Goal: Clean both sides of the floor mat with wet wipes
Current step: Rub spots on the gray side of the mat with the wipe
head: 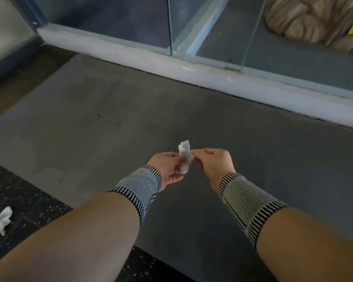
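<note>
A grey floor mat (110, 110) lies flat on the floor and fills the middle of the view. Above it, both my hands hold a small crumpled white wet wipe (185, 155). My left hand (167, 169) pinches its left side, my right hand (214, 161) pinches its right side. The wipe stands up between my fingertips, partly folded. Both wrists wear grey knitted bands with black stripes. A few dark marks show on the mat's left half.
A used crumpled wipe (0, 223) lies on the dark speckled floor (29, 200) at the lower left. A white ledge (192, 72) with glass panels (171, 23) runs along the mat's far edge. A brown rock-like object (314, 19) sits behind the glass at upper right.
</note>
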The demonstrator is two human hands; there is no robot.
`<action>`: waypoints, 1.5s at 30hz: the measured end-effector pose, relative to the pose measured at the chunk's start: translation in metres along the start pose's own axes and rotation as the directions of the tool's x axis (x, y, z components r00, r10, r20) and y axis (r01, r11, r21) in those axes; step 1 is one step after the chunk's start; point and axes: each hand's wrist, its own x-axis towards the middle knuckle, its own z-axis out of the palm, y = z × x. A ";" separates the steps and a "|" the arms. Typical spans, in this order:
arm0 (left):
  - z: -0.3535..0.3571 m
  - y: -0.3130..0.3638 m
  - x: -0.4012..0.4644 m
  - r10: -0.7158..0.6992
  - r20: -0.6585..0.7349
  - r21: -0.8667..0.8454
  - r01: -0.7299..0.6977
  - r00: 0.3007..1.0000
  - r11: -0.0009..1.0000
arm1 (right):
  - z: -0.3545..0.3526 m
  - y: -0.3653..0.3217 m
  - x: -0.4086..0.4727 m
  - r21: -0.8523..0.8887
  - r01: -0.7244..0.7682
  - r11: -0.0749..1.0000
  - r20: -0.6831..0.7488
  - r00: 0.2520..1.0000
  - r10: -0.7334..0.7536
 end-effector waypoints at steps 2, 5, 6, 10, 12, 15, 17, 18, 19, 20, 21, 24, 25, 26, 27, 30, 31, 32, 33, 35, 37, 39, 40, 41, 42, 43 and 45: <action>-0.002 -0.003 0.001 0.008 -0.004 -0.009 -0.008 1.000 1.000 | 0.001 0.004 0.003 -0.022 -0.007 1.000 -0.143 0.990 0.004; -0.004 -0.005 0.000 0.023 -0.008 -0.048 -0.024 1.000 0.999 | 0.010 0.009 0.000 -0.056 -0.024 0.998 -0.227 0.974 0.010; -0.003 -0.005 0.000 0.021 0.000 -0.054 -0.021 1.000 0.998 | 0.014 0.010 -0.001 -0.066 -0.038 0.997 -0.188 0.982 0.025; 0.001 -0.002 0.000 -0.030 0.012 -0.118 0.031 0.999 0.993 | 0.025 0.007 -0.003 -0.059 -0.146 0.987 -0.018 0.989 0.146; 0.000 -0.002 0.002 -0.039 0.011 -0.164 0.040 0.999 0.986 | 0.023 0.003 -0.003 -0.061 -0.120 0.991 -0.001 0.993 0.121; -0.004 -0.003 0.004 -0.012 0.013 -0.120 0.014 1.000 0.993 | 0.020 -0.001 -0.001 -0.016 -0.125 0.992 -0.004 0.992 0.125; -0.007 -0.003 0.006 -0.016 -0.007 -0.073 0.015 1.000 0.997 | 0.019 -0.005 -0.001 0.122 -0.172 0.977 0.002 0.985 0.173; -0.010 -0.003 0.008 -0.020 -0.040 -0.054 0.018 0.999 0.998 | 0.017 -0.008 0.000 0.218 -0.200 0.955 -0.005 0.979 0.206; -0.013 -0.003 0.010 -0.029 -0.087 -0.041 0.025 0.996 0.999 | 0.014 -0.011 0.002 0.318 -0.218 0.923 -0.015 0.972 0.235; -0.019 -0.003 0.012 -0.037 -0.137 -0.041 0.031 0.990 0.999 | 0.010 -0.013 0.005 0.392 -0.215 0.894 -0.021 0.970 0.243; -0.024 -0.003 0.013 -0.045 -0.175 -0.060 0.035 0.983 0.998 | 0.006 -0.015 0.008 0.408 -0.200 0.891 -0.020 0.974 0.228; -0.036 -0.005 0.016 -0.055 -0.216 -0.144 0.023 0.975 0.989 | 0.000 -0.013 0.015 0.198 -0.136 0.971 0.047 0.990 0.130; -0.036 -0.006 0.017 -0.054 -0.218 -0.160 0.019 0.974 0.987 | 0.002 -0.012 0.015 0.109 -0.140 0.984 0.094 0.987 0.130; -0.035 -0.006 0.018 -0.053 -0.213 -0.172 0.016 0.976 0.985 | 0.006 -0.010 0.015 0.028 -0.155 0.988 0.140 0.979 0.150; -0.032 -0.006 0.019 -0.050 -0.197 -0.181 0.014 0.979 0.983 | 0.012 -0.009 0.015 -0.033 -0.168 0.985 0.179 0.969 0.171; -0.023 -0.005 0.019 -0.039 -0.111 -0.206 0.015 0.993 0.978 | 0.027 -0.003 0.015 -0.109 -0.120 0.987 0.174 0.975 0.137; -0.021 -0.006 0.019 -0.034 -0.096 -0.211 0.013 0.995 0.977 | 0.030 -0.001 0.016 -0.119 -0.094 0.988 0.150 0.982 0.112; -0.020 -0.007 0.021 -0.025 -0.100 -0.216 0.003 0.995 0.976 | 0.031 0.000 0.017 -0.109 -0.086 0.990 0.140 0.985 0.101; -0.020 -0.008 0.022 -0.016 -0.124 -0.215 -0.011 0.992 0.977 | 0.031 0.000 0.017 -0.081 -0.101 0.992 0.143 0.983 0.112; -0.021 -0.008 0.027 0.005 -0.227 -0.202 -0.052 0.974 0.978 | 0.029 0.000 0.018 -0.047 -0.138 0.989 0.162 0.976 0.144; -0.026 -0.006 0.031 0.017 -0.316 -0.214 -0.089 0.949 0.973 | 0.025 0.002 0.018 -0.076 -0.174 0.982 0.138 0.973 0.183; -0.029 -0.004 0.032 -0.011 -0.277 -0.249 -0.060 0.961 0.967 | 0.020 0.004 0.018 -0.002 -0.231 0.973 0.103 0.968 0.230; -0.029 -0.003 0.029 -0.038 -0.219 -0.245 -0.017 0.975 0.969 | 0.018 0.005 0.017 0.063 -0.244 0.968 0.105 0.966 0.237; -0.027 -0.004 0.029 -0.069 -0.159 -0.216 0.033 0.985 0.976 | 0.017 0.005 0.016 0.113 -0.239 0.964 0.120 0.967 0.225; -0.024 -0.006 0.028 -0.094 -0.103 -0.186 0.074 0.990 0.980 | 0.017 0.004 0.014 0.147 -0.224 0.963 0.138 0.969 0.205; -0.020 -0.008 0.029 -0.097 -0.058 -0.149 0.087 0.994 0.985 | 0.019 0.002 0.013 0.166 -0.206 0.964 0.162 0.970 0.180; -0.012 -0.008 0.029 -0.055 -0.034 -0.103 0.051 0.998 0.993 | 0.023 -0.001 0.011 0.161 -0.184 0.970 0.214 0.966 0.148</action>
